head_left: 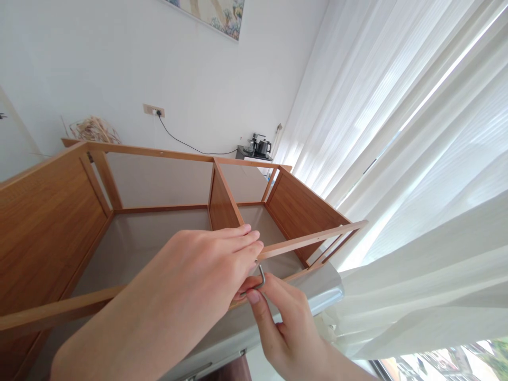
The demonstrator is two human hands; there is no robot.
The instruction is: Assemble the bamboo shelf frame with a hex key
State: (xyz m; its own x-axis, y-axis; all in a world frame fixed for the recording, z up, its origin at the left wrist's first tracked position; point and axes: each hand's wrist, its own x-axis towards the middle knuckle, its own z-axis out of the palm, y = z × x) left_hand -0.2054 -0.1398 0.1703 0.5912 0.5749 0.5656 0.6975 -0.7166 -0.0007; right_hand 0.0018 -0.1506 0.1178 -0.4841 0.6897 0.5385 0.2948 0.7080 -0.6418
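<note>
A wooden cabinet frame (pixel 301 245) with side panels and a middle divider (pixel 223 198) stands in front of me. My left hand (pixel 214 264) lies over its near top rail where the divider meets it, fingers together and bent over the wood; its thumb is hidden. Just below, my right hand (pixel 283 312) pinches a bent metal hex key (pixel 262 276) between thumb and fingers. The short arm of the key points up towards the underside of the rail. Whether its tip sits in a screw is hidden by my fingers.
The frame rests on a grey glossy tabletop (pixel 325 291). White curtains (pixel 428 222) hang close on the right. Against the back wall, a black kettle (pixel 262 146) stands on a small dark stand, its cord running to a wall socket (pixel 153 110). Dried stalks (pixel 94 130) lie behind the far left corner.
</note>
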